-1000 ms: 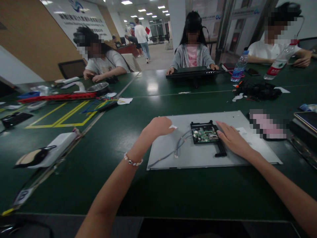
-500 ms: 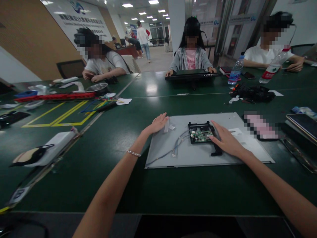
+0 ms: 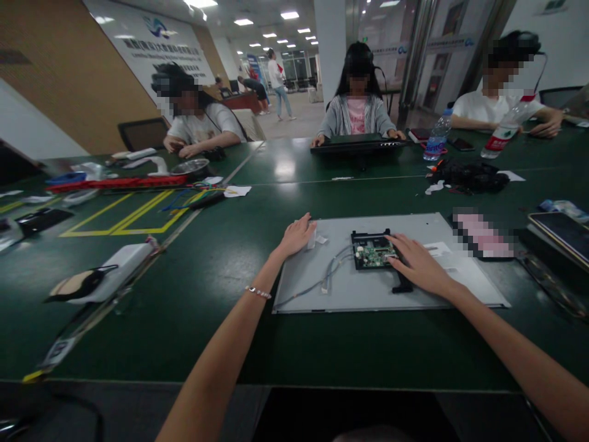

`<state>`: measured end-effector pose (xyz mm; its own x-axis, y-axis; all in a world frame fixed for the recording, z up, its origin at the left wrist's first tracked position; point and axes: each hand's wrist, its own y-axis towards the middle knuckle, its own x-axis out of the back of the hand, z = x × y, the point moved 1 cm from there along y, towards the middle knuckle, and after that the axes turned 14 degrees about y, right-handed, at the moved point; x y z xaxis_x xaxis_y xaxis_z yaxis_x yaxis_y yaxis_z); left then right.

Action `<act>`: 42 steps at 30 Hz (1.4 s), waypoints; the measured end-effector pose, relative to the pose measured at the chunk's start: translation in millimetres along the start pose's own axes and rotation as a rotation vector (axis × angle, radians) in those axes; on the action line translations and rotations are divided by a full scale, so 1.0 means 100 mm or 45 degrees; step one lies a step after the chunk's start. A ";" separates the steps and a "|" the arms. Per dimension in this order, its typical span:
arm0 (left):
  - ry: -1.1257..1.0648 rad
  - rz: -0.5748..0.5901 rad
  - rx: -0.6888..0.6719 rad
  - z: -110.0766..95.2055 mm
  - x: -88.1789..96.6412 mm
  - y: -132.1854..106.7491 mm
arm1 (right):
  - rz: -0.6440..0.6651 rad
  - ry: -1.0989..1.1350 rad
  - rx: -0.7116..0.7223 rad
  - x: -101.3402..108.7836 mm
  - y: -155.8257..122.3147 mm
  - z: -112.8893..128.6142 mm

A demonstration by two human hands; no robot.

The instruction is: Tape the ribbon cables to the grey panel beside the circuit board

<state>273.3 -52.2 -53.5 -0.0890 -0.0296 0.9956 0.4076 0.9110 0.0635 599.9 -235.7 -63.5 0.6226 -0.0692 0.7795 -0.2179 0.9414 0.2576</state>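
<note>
A flat grey metal panel (image 3: 368, 294) lies on the green table in front of me. A green circuit board (image 3: 370, 252) in a black frame sits near its middle, and grey cables (image 3: 327, 273) run from the board toward the panel's front left. My left hand (image 3: 297, 236) rests open at the panel's far left corner, its fingers by a small white tape piece (image 3: 315, 238). My right hand (image 3: 416, 263) lies flat and open on the right side of the board and its black bracket.
A phone (image 3: 481, 236) lies right of the panel, and a tablet (image 3: 561, 230) sits beyond it. Black cables (image 3: 469, 174) and bottles (image 3: 437, 138) stand further back. A white device (image 3: 103, 276) lies at my left. Three other people sit at the table's far side.
My left hand opened from a loose fist and slid left to the panel's corner. My right hand moved slightly left onto the board. The view shifted a little.
</note>
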 end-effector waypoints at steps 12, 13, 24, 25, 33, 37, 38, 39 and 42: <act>-0.139 -0.127 0.046 0.04 -0.05 -0.12 | 0.073 0.140 -0.027 0.13 -0.01 0.02; -0.151 -0.134 0.045 0.04 -0.05 -0.12 | 0.079 0.153 -0.027 0.14 -0.01 0.02; -0.272 -0.276 0.024 0.05 -0.04 -0.16 | 0.036 0.100 -0.060 0.18 0.02 0.08; -0.266 -0.303 0.018 0.05 -0.03 -0.17 | 0.002 0.094 -0.044 0.19 0.05 0.13; -0.202 -0.427 -0.154 0.02 0.06 -0.25 | 0.180 -0.018 0.524 0.00 0.72 0.71; -0.226 -0.409 -0.138 0.02 0.08 -0.28 | 0.253 -0.057 0.666 -0.30 1.14 0.89; -0.231 -0.404 -0.126 0.02 0.08 -0.29 | 0.266 -0.059 0.675 -0.37 1.23 0.91; -0.235 -0.402 -0.113 0.03 0.08 -0.30 | 0.282 -0.060 0.685 -0.43 1.30 0.93; -0.245 -0.407 -0.099 0.04 0.06 -0.31 | 0.315 -0.069 0.695 -0.58 1.45 0.97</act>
<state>256.5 -78.5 -49.9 -0.3889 -0.2226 0.8940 0.3986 0.8342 0.3811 459.3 -127.3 -16.3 0.4677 0.1001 0.8782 -0.7151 0.6268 0.3094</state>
